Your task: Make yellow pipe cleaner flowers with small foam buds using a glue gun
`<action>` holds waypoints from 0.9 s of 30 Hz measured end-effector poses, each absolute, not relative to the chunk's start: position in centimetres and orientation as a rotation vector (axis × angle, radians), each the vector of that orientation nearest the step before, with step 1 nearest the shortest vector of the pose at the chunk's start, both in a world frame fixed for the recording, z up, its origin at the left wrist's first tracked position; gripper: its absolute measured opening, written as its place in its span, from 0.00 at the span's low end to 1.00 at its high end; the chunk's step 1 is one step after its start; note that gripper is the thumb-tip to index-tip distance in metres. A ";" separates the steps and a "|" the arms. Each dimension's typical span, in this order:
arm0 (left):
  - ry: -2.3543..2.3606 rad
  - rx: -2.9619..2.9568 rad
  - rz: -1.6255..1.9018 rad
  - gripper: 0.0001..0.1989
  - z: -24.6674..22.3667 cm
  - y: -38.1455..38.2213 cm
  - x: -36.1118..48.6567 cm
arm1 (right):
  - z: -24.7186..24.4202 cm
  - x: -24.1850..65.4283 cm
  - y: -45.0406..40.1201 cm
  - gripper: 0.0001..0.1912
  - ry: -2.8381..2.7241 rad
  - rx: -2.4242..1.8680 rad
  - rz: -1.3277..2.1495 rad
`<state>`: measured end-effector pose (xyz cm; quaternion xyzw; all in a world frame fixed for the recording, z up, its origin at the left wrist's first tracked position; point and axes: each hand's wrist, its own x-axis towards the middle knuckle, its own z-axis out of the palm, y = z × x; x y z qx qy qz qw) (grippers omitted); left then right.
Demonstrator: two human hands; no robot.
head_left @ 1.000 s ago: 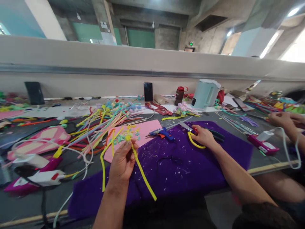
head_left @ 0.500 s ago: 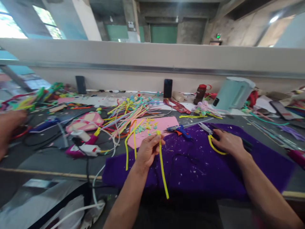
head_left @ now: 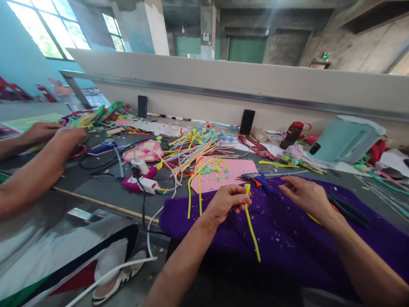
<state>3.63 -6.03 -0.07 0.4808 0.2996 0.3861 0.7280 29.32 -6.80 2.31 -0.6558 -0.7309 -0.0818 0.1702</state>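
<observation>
one yellow strip (head_left: 252, 230) hangs above the purple cloth (head_left: 281, 228), its thicker top end pinched between thumb and fingers of the left hand (head_left: 228, 202). the right hand (head_left: 303, 194) is half spread, fingers loosely bent, over the same cloth; one yellow curved piece (head_left: 313, 218) shows at its edge, and i cannot tell if they touch. between the hands, farther back, lies one blue glue gun (head_left: 263, 182). two more yellow strips (head_left: 200, 196) cross the pink sheet (head_left: 244, 165). behind stand two phones (head_left: 247, 123), one bottle (head_left: 292, 135) and one kettle (head_left: 348, 140).
</observation>
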 end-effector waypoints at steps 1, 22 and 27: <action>0.659 1.055 0.858 0.11 -0.1 -6.0 3.6 | 2.7 28.5 -6.2 0.16 -2.122 -1.807 -0.217; 0.623 1.090 0.838 0.11 -0.3 -6.3 3.9 | 0.0 15.2 9.9 0.13 -2.525 -1.711 -0.003; 0.610 1.080 0.832 0.10 -0.2 -6.3 3.8 | -0.1 14.9 9.6 0.13 -2.546 -1.644 -0.023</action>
